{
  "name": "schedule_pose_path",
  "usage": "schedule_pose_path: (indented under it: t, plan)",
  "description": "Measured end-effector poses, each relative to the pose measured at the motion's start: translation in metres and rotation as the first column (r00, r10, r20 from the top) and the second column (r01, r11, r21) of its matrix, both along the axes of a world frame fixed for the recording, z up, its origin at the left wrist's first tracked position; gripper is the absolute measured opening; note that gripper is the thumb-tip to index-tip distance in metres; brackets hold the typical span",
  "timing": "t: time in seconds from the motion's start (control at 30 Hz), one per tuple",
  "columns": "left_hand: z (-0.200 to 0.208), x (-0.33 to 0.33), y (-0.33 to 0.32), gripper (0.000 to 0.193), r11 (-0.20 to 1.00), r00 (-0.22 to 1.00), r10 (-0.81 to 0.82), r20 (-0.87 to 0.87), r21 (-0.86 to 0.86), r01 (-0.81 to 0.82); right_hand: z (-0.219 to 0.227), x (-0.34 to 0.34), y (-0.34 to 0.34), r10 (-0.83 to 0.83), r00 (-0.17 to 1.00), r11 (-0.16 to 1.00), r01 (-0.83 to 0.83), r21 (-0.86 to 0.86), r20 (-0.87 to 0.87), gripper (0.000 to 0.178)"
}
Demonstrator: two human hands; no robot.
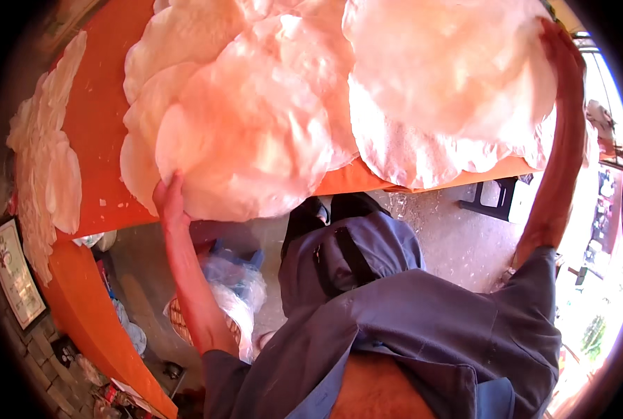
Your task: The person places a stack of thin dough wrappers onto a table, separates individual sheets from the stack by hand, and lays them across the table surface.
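Large, thin, round flatbreads lie overlapping across a table with an orange cover (105,91). My left hand (173,201) pinches the near left edge of the top flatbread (255,133) in the middle pile, its fingertips on the upper face. At the far right, my right arm is stretched out, and my right hand (561,49) is closed at the edge of another wide flatbread (451,63). That one looks slightly smeared by motion and covers part of a crinkled flatbread (409,153) beneath. Some of the right hand's fingers are hidden.
More flatbreads (49,153) are heaped along the table's left end. Below the near edge are a basket with clear plastic (234,286) and a dark plastic stool (493,199). A framed sheet (16,272) stands at the far left. Bright light comes in from the right.
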State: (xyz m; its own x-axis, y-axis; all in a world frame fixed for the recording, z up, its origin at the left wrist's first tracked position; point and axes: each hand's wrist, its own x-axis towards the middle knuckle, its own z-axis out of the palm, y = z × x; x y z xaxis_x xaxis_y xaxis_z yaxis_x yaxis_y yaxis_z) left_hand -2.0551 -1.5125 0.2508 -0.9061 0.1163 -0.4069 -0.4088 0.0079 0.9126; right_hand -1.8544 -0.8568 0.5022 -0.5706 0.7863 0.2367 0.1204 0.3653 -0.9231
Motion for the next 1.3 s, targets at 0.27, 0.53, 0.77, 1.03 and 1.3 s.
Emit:
schedule_pose_path:
  t: [0.27,0.53,0.77,1.03,1.3]
  plan:
    - [-0.002,-0.023,-0.045,0.041,0.747,0.941,-0.128,-0.312,-0.654,-0.115,-0.028,-0.057,-0.168,0.215,0.832,0.472,-0.547,0.692,0.511,0.018]
    - [0.061,0.057,0.095,0.057,0.526,0.384,-0.806,-0.450,-0.843,0.117,-0.202,0.001,-0.246,0.425,0.291,0.429,-0.899,0.093,0.857,0.059]
    - [0.046,0.090,0.172,0.058,0.500,0.378,-0.834,-0.402,-0.840,0.212,-0.215,-0.049,-0.115,0.388,0.659,0.666,-0.684,0.299,0.644,0.048]
    - [0.026,0.088,0.214,0.051,0.330,0.380,-0.899,-0.220,-0.909,0.254,-0.228,-0.229,0.134,-0.292,0.845,0.884,0.060,0.464,0.449,0.059]
    - [0.041,0.078,0.228,0.038,0.430,0.518,-0.814,-0.263,-0.872,0.233,-0.239,-0.318,0.190,-0.393,0.689,0.870,0.063,0.490,0.609,0.038]
